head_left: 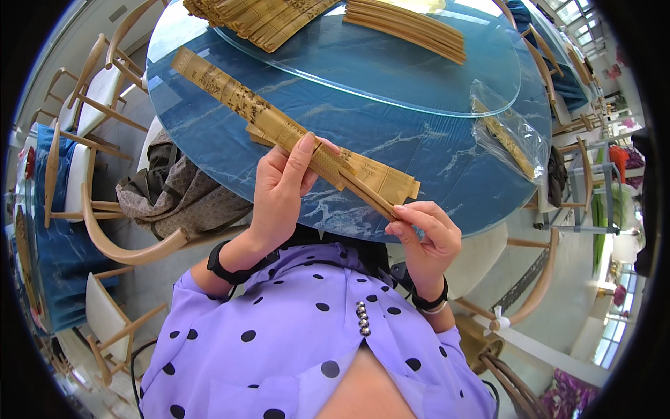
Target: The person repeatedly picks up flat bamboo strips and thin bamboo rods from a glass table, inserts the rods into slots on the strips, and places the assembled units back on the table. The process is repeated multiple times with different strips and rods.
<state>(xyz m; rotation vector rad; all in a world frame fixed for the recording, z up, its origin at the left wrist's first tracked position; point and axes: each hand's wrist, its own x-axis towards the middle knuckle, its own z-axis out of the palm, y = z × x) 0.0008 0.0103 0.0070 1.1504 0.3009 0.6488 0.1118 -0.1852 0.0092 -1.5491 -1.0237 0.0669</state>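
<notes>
My left hand (283, 188) is closed round a long gold paper chopstick sleeve (230, 91) with dark printed pictures, its thumb pressed on top. The sleeve slants from the upper left down toward my right hand (426, 234). Thin brown chopsticks (370, 197) stick out of its lower end, and my right thumb and fingers pinch their ends. How far they reach inside is hidden. Under them, more gold paper sleeves (387, 180) lie on the blue table near its front edge.
A glass turntable (419, 84) covers the far part of the blue marbled table (209, 133). On it are a heap of gold sleeves (265, 24) and a stack of brown chopsticks (405, 28). A clear plastic bag (513, 133) lies at right. A chair with a patterned bag (181, 192) stands left.
</notes>
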